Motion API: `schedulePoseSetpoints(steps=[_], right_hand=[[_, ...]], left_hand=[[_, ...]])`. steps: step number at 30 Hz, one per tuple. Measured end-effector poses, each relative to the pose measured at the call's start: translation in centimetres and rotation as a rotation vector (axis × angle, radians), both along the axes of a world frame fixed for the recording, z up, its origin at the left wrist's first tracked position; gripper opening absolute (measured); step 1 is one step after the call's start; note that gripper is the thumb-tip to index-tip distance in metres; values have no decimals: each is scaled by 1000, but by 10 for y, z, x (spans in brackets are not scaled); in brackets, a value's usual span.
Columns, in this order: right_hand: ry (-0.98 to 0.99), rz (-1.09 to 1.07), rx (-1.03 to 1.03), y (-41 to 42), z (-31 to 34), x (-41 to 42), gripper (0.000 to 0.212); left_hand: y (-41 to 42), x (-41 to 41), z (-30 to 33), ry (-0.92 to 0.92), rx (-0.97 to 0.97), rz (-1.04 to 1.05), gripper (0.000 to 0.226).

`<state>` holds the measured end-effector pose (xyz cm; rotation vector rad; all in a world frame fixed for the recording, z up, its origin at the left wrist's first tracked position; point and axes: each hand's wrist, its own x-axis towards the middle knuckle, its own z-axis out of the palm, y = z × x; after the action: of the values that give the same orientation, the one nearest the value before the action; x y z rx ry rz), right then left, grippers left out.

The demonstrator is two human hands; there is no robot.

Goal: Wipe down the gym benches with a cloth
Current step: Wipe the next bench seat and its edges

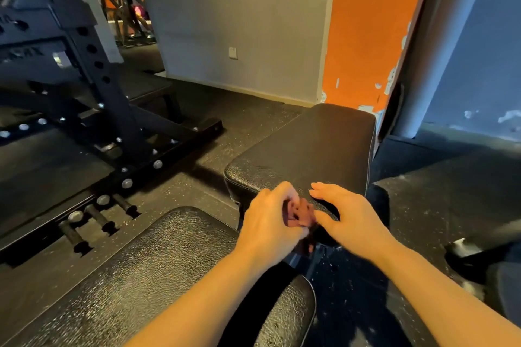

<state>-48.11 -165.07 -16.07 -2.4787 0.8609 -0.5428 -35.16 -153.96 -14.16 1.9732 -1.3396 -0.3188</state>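
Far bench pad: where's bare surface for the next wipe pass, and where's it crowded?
The far bench pad is bare from the fingertips to its rounded far end by the orange wall, edge to edge. Its near edge is crowded: the left hand grips the bunched cloth, and the right hand is beside it. The near pad is partly covered by the forearm.

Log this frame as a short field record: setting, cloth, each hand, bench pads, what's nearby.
setting: gym floor, dark rubber mat
cloth: reddish, bunched, at the near end of the far bench pad
left hand: fingers curled round the cloth
right hand: fingers relaxed, beside the cloth; contact unclear
near bench pad: black, under the left forearm
nearby: black rack at left, orange wall behind
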Motion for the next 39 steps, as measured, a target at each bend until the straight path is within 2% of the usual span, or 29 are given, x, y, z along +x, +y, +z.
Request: schedulePoseSetpoints(steps=[2, 4, 7, 10, 12, 16, 17, 20, 22, 25, 28, 32, 36, 37, 39], right_hand=[[-58, -4, 67, -1, 6, -6, 36], [-103, -72, 99, -3, 8, -18, 32], [-75, -139, 101, -3, 1, -37, 42], [-87, -113, 162, -1, -8, -40, 50], [-127, -117, 218, -3, -9, -40, 50], [-188, -117, 281, -6, -6, -42, 50], [-194, -113, 299, -7, -6, -42, 49], [-211, -99, 330, -6, -5, -43, 49], [-213, -91, 328, -7, -6, -45, 50], [-220, -88, 318, -7, -7, -46, 51], [-197, -83, 288, -5, -7, -46, 48], [-171, -81, 283, 1, -2, -45, 38], [-253, -208, 201, 30, 20, -39, 26], [-295, -210, 246, 39, 29, -37, 28], [-360, -97, 544, 57, 45, -28, 30]], left_hand=[[2, 0, 9, -41, -66, 17, 36], [4, 14, 15, -43, -103, 165, 37], [2, 24, 12, -48, 29, 316, 26], [-5, -12, 3, 5, 95, 347, 24], [-6, -37, 0, 40, 56, 341, 24], [0, -59, -1, 55, 15, 110, 31], [1, -55, 0, 52, 5, 105, 31], [2, -30, 3, 99, -53, 297, 31], [0, -29, 1, 88, -13, 364, 30], [-7, -57, -5, 30, 28, 307, 29], [-10, -64, -6, 57, 48, 254, 32], [2, -60, 2, 131, 21, -82, 48], [21, -54, 14, 179, -159, -21, 40], [27, -51, 15, 216, -187, -15, 41], [41, -49, 19, 348, -215, -75, 39]])
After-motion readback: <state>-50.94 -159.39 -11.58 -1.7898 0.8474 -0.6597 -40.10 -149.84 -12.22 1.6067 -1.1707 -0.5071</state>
